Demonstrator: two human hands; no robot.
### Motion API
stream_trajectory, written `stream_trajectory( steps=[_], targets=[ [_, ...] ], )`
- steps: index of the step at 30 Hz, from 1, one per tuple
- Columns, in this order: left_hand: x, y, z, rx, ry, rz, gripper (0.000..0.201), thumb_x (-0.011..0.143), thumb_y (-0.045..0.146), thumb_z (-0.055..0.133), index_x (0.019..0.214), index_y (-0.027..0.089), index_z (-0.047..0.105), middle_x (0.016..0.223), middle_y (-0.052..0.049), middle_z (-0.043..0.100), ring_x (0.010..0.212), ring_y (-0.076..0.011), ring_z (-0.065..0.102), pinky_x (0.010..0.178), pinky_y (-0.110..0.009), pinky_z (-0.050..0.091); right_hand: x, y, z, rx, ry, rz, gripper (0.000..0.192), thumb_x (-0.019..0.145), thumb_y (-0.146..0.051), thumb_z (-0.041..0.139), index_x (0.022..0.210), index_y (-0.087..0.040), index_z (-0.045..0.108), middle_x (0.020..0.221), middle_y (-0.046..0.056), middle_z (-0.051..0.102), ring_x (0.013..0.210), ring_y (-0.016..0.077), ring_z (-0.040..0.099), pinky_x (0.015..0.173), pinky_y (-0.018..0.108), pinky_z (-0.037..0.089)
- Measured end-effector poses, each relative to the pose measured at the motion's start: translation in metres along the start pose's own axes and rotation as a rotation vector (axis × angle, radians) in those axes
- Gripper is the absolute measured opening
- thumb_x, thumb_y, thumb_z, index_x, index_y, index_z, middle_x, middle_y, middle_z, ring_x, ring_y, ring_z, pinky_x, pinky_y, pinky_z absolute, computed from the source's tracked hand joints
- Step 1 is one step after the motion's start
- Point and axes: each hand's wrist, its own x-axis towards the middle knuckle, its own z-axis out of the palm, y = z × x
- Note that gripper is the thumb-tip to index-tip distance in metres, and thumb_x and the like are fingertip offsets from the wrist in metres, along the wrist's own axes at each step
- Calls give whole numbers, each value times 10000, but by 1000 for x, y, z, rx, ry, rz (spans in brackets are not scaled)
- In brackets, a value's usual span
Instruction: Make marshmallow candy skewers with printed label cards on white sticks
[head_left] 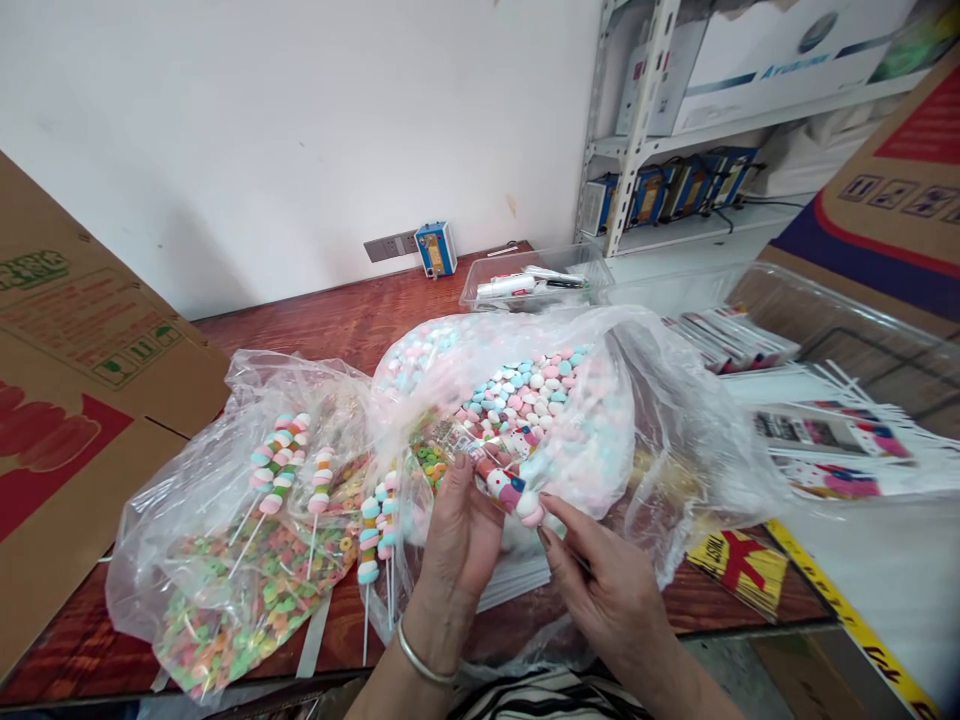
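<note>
My left hand (466, 525) is closed around a clear printed wrapper (506, 485) with red, blue and white patterns. A marshmallow skewer (529, 509) is at the wrapper's lower right end, its pink and white marshmallows showing. My right hand (600, 575) pinches at that end with thumb and forefinger; the stick is hidden from view. Behind my hands lies a big open plastic bag of pastel marshmallows (536, 390). To the left, several finished skewers (281, 460) of marshmallows and gummy rings rest on a clear bag of gummy rings (247, 600). More skewers (369, 540) lie beside my left wrist.
Cardboard boxes stand at left (82, 430) and right (885, 200). A clear tray of pens (536, 285) sits at the back, near a small blue device (436, 250). Printed wrappers (832, 430) lie at right, with a yellow packet (739, 565) at the table edge.
</note>
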Motion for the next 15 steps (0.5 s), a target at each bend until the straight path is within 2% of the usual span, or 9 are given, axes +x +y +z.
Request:
stream_trajectory(
  steps=[2,4,6,7,9,10,11,12,15],
  targets=[
    [3,7,0,-37,-8,18,124,858,194,646,974,157,668,858,-31,653,803,-128,635,825,-291,544,0,-1,-3,17,-10,21,272,948,-236,547,1189,-121,600,756,62,701,605,167,638,569,261,473],
    [4,11,2,-65,-25,42,155,850,158,643,1001,185,666,840,-13,648,759,-114,625,805,-293,553,-1,-4,-6,170,-123,156,239,952,-288,541,1130,-153,625,736,44,672,610,164,614,572,262,461],
    [3,12,5,-99,-19,54,155,859,148,625,1001,195,665,835,-10,647,737,-106,621,793,-287,559,-4,-9,-8,490,-318,412,266,982,-369,467,1040,-173,636,615,-14,568,510,129,530,515,243,434],
    [2,12,7,-119,-8,50,142,870,147,610,994,192,664,829,-12,646,733,-104,622,793,-282,560,-5,-11,-7,678,-411,563,316,994,-413,422,1012,-175,629,546,-54,473,437,106,445,476,231,413],
    [0,10,11,-160,29,24,115,903,168,567,969,173,661,820,-19,646,730,-102,628,801,-275,563,-9,-15,-4,995,-522,803,392,987,-499,385,991,-174,603,478,-119,281,348,69,247,396,205,339],
    [0,9,12,-179,58,2,122,921,188,543,952,160,658,812,-23,645,727,-103,631,801,-273,564,-10,-16,-2,1084,-543,859,412,975,-533,390,993,-175,592,467,-135,227,335,61,183,368,195,296],
    [-1,7,14,-196,91,-23,152,938,213,518,930,146,654,803,-27,643,721,-103,634,797,-274,567,-12,-17,0,1108,-542,864,416,964,-549,405,990,-177,588,460,-138,220,332,59,169,357,190,269],
    [-1,6,16,-212,126,-47,191,953,237,495,905,134,649,795,-30,642,711,-104,636,792,-276,569,-13,-18,1,1065,-524,821,401,957,-544,429,979,-178,593,461,-126,269,338,63,216,363,190,269],
    [-1,4,17,-236,175,-80,261,965,284,472,836,122,629,781,-34,636,691,-103,635,767,-277,573,-13,-19,0,723,-399,550,290,967,-432,472,942,-187,624,608,-30,545,495,109,491,479,213,387]
  ],
)
